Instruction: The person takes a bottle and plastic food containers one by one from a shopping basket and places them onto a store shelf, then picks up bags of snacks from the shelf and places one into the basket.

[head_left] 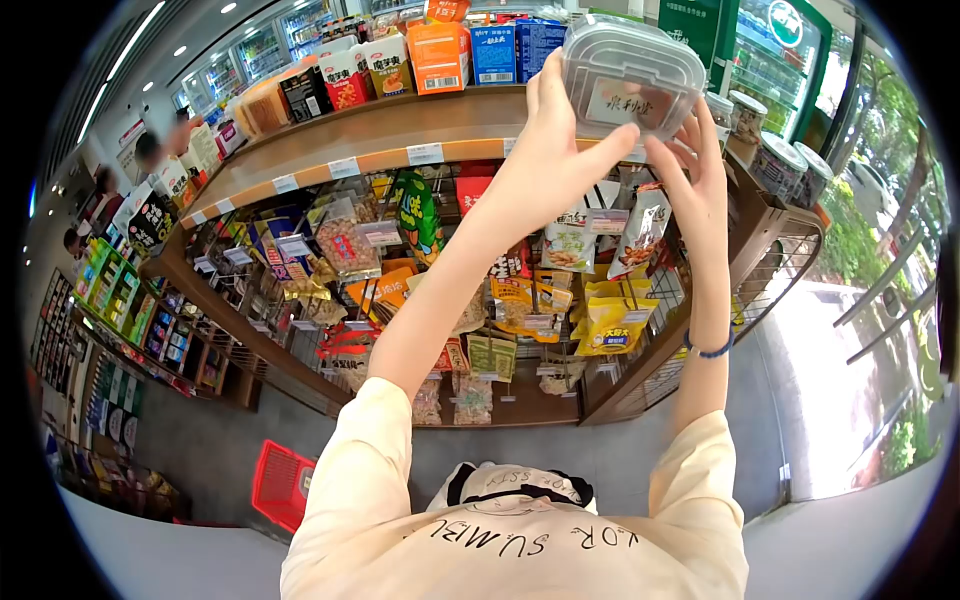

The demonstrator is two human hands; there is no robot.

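Observation:
Above the top shelf, I hold up a clear plastic container (635, 62) with a lid and a pale label bearing dark writing. What is inside it is hard to make out. My left hand (548, 150) grips its left side, the thumb reaching below it. On the right side, my right hand (695, 165) has its fingers curled against the container's edge. A dark bracelet (708, 350) circles my right wrist. Orange and blue snack boxes (440, 58) stand on the shelf left of the container.
Bagged snacks hang on the wooden display rack (390, 160) in front of me. Jars (778, 165) stand at its right end. A red shopping basket (282, 485) is on the floor at lower left. Several people are far back on the left, and glass (880, 250) lines the right.

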